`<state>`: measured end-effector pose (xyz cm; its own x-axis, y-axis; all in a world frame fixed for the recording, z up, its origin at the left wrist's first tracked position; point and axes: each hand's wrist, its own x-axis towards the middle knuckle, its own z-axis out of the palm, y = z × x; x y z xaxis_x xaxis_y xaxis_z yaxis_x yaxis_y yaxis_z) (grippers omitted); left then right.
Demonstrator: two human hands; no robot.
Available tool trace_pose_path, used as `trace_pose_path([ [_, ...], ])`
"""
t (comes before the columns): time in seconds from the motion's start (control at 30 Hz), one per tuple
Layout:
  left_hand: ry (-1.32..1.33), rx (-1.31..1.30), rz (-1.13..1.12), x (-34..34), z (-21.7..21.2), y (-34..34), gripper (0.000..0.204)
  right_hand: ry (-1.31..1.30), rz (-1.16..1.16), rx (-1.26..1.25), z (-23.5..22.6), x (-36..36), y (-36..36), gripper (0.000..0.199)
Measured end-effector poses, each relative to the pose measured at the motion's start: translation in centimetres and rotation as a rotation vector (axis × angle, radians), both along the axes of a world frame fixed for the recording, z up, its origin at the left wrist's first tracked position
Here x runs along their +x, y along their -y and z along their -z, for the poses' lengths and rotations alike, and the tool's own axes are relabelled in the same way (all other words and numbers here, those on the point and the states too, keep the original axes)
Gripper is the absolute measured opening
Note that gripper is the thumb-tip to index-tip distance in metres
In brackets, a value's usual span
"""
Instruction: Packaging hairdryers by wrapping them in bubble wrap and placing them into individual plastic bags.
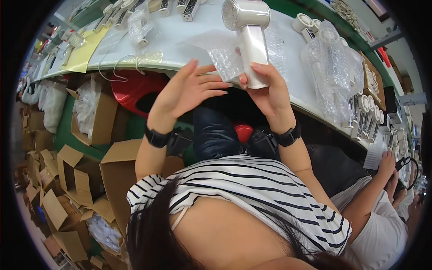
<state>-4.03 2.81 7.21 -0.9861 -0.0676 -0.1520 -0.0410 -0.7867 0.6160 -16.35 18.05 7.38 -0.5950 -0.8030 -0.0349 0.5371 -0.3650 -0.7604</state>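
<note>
So we've got a glossy white plastic handheld fan with a round head and a straight handle held up over the near edge of a long white-topped table, head end up and leaning a little left. Our right hand has thumb and fingers clamped on the bottom end of the handle. Our left hand looks empty, fingers stretched out with gaps between them, right by a loose sheet of clear plastic bubble wrap next to the handle. Can't tell if the fingertips touch it, or if any of it goes round the handle.

Handling tips, in our opinion: that low grip is nice because most of the fan stays free, but the head looks like the heavy end, so we'd hold firmly and not let it tip. We'd pinch the sheet by its edge and smooth it flat, since it could easily crease or snag on the head.

As for labels, nope, we can't make out any on the fan. There's a pale printed paper sheet off to the right, too small to read.
</note>
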Motion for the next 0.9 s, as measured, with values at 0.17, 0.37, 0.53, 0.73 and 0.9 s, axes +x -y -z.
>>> trace_pose_path([
  [0.17,-0.092,-0.268,-0.141,-3.5,0.9,-0.6,0.041,-0.056,-0.037,0.017,-0.7,0.3,-1.2,0.041],
  [0.37,-0.015,-0.234,-0.338,-4.7,2.3,1.0,0.03,-0.258,-0.008,0.068,-0.4,-1.6,-6.0,0.052],
  [0.53,0.127,-0.394,-0.51,-5.3,1.6,-0.1,0.036,-0.195,-0.153,-0.07,0.9,-0.5,-6.7,0.062],
  [0.73,0.097,-0.46,-0.535,-5.7,2.0,-1.8,0.042,-0.001,-0.235,-0.059,1.6,0.2,-3.9,0.06],
  [0.9,0.093,-1.049,-0.88,-3.4,0.8,-1.3,0.037,0.006,-0.089,0.001,0.6,-0.3,-2.0,0.052],
])
